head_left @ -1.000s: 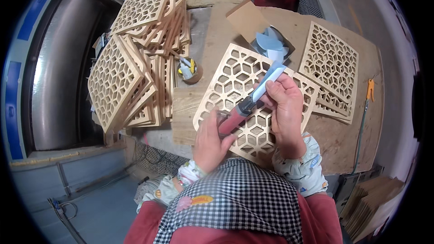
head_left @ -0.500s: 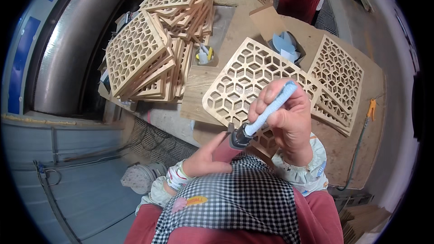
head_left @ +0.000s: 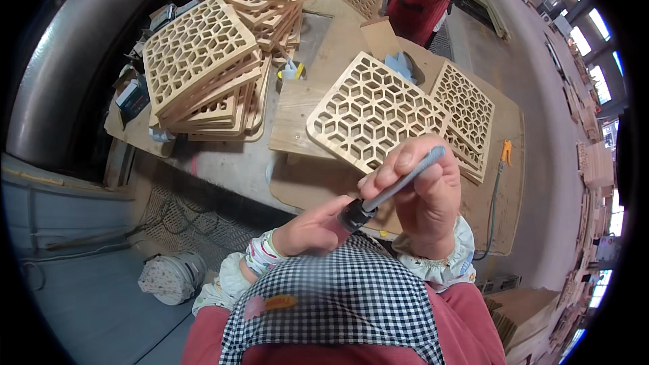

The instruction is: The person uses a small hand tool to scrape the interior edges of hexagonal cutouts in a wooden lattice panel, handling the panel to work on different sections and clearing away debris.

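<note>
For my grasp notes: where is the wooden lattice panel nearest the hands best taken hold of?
Probably the lattice panel is best pinched by its solid border at the near-left corner, coming from the person's left: the border is plain wood, the middle open lattice, and the right hand covers the near-right part.

Handheld tool (head_left: pixel 354 216), black head, bit of pink body showing, mid-air, tilted; skinny blue-grey strip (head_left: pixel 405 179) meets head, slanting up-right.
</note>
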Motion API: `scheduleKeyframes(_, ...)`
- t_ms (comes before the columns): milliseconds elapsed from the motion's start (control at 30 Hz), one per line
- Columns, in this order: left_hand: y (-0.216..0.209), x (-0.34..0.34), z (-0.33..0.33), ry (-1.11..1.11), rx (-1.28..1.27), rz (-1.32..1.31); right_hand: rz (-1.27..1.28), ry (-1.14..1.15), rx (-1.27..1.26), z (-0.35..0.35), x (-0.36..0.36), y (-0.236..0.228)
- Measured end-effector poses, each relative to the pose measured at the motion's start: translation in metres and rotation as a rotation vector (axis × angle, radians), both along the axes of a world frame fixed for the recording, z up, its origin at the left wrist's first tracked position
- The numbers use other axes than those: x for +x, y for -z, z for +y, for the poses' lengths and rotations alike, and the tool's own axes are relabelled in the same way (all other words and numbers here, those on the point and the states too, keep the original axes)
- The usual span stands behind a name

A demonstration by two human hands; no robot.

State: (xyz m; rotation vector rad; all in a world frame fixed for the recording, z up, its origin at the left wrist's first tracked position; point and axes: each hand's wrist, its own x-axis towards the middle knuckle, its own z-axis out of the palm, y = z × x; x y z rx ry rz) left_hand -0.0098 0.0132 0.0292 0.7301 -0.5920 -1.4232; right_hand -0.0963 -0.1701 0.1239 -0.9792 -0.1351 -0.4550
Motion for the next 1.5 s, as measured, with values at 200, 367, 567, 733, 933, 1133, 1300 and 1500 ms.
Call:
scheduleKeyframes(200,0.018,-0.014,0.035,-0.057,0.004,0.073,0.048,0.015,0.033,0.041,0.004,0.006)
scheduleKeyframes(367,0.022,-0.014,0.052,-0.038,-0.071,0.012,0.082,-0.015,0.045,0.069,0.002,-0.008)
scheduleKeyframes(567,0.003,-0.024,0.063,-0.178,-0.040,-0.059,-0.075,-0.156,0.169,0.069,0.009,0.001)
scheduleKeyframes(733,-0.011,-0.026,0.047,-0.236,-0.129,-0.029,0.177,-0.152,0.040,0.078,-0.007,-0.004)
scheduleKeyframes(933,-0.014,-0.057,0.007,-0.201,-0.113,0.014,0.075,-0.108,0.058,0.040,-0.029,0.007)
scheduleKeyframes(1133,-0.021,-0.066,-0.015,-0.077,-0.008,-0.023,-0.037,-0.091,0.176,-0.011,-0.036,0.011)
scheduleKeyframes(1300,-0.018,-0.075,-0.030,-0.135,0.033,-0.054,0.125,-0.012,0.270,-0.017,-0.039,-0.001)
scheduleKeyframes(1500,-0.019,-0.079,-0.039,-0.228,0.178,-0.102,-0.045,-0.196,0.382,-0.051,-0.026,0.026)
